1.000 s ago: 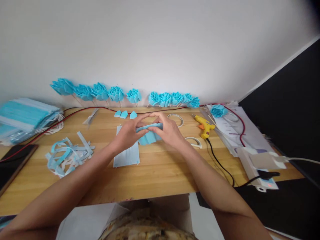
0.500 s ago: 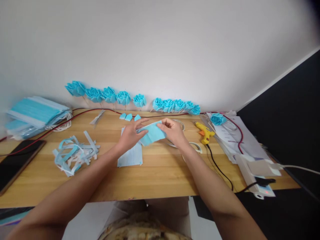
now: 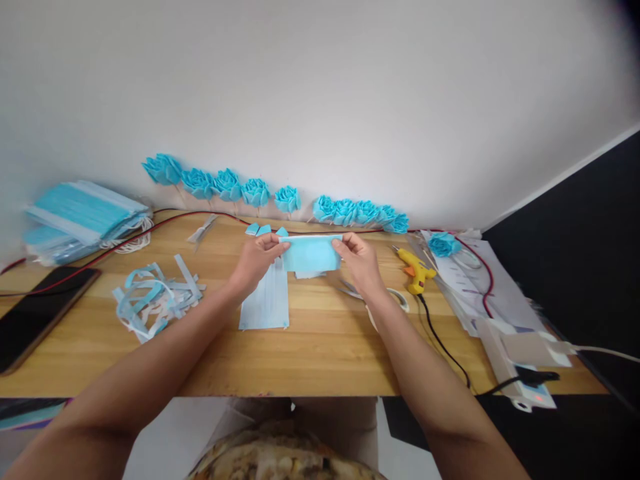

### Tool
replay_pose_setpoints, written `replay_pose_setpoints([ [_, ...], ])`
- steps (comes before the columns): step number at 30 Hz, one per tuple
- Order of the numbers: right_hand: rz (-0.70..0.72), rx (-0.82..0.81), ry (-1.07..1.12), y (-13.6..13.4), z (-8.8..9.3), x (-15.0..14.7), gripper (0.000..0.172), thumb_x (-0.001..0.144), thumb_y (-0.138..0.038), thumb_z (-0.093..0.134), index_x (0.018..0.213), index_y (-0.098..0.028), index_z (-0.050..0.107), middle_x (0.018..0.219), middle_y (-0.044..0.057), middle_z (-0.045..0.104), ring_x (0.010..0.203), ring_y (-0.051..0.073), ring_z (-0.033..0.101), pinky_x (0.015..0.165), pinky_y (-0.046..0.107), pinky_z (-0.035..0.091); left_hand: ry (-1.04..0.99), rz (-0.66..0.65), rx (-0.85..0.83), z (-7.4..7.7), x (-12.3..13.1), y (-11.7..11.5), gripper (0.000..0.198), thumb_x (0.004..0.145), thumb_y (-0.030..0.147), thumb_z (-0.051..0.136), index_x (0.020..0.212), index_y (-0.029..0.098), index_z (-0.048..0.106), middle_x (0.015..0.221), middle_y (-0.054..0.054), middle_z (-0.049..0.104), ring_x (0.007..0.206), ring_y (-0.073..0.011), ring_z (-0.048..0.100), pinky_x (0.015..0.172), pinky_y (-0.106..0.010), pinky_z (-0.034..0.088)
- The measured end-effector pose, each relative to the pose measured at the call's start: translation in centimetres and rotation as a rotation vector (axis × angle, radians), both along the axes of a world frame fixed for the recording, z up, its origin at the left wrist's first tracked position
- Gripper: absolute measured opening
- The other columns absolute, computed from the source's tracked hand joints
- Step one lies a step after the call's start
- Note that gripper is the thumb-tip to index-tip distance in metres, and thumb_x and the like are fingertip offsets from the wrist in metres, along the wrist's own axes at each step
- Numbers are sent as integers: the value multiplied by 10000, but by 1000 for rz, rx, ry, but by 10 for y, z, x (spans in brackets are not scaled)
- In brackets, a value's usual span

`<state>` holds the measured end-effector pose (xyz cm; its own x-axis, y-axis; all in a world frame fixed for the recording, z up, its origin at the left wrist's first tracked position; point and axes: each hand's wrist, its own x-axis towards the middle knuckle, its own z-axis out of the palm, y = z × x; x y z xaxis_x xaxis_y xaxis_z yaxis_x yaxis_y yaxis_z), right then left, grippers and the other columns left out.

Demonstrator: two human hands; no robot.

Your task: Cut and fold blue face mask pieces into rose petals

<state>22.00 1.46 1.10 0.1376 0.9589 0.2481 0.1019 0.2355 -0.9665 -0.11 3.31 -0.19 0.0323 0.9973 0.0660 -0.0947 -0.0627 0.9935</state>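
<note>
A light blue fabric piece [image 3: 313, 253] hangs level above the table, held by its two upper corners. My left hand [image 3: 257, 260] pinches its left end between thumb and fingers, and my right hand [image 3: 357, 260] pinches the right end. Below and left of it lies a pale pleated mask sheet [image 3: 267, 300], partly behind my left hand. Small cut blue pieces [image 3: 263, 230] lie just beyond that hand. Scissors [image 3: 395, 298] lie partly under my right wrist.
Blue fabric flowers [image 3: 255, 192] line the wall. A mask stack [image 3: 87, 220], a phone [image 3: 43, 320] and cut strips [image 3: 155, 297] are at left. At right are a yellow glue gun [image 3: 416, 269], papers [image 3: 493, 273] and a power strip [image 3: 510, 360].
The blue piece has gone from tilted to level and is stretched between my hands. My left hand now pinches its corner, and my right hand has shifted slightly right. The camera view has shifted a little.
</note>
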Motion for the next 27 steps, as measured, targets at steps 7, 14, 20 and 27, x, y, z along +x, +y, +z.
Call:
replay_pose_setpoints([
  [7,-10,-13,-35,2,-5,1,312,735,-493,728,735,-221,575,672,-46,507,645,125,429,625,264,382,-19,-20,-14,4,-2,0,356,649,464,868,707,180,661,632,44,558,438,-54,401,425,-239,316],
  [14,-32,-50,28,2,-7,1,330,730,-509,741,794,-208,626,704,-36,575,658,130,465,638,265,404,-168,-62,-40,4,2,-2,370,639,437,882,750,159,665,752,10,579,658,-110,548,511,-234,547],
  [20,-123,42,-111,1,-15,2,393,894,-596,589,771,-225,549,662,-48,471,636,137,421,616,274,366,-225,-116,-39,5,3,-5,367,674,418,878,755,144,647,757,21,578,684,-97,573,633,-256,599],
  [27,-342,193,-439,-8,-10,-2,309,988,-507,441,844,-247,527,664,-34,501,645,173,456,672,308,375,-282,-188,-78,5,6,-10,361,686,414,886,779,152,655,763,17,610,670,-104,614,647,-260,590],
])
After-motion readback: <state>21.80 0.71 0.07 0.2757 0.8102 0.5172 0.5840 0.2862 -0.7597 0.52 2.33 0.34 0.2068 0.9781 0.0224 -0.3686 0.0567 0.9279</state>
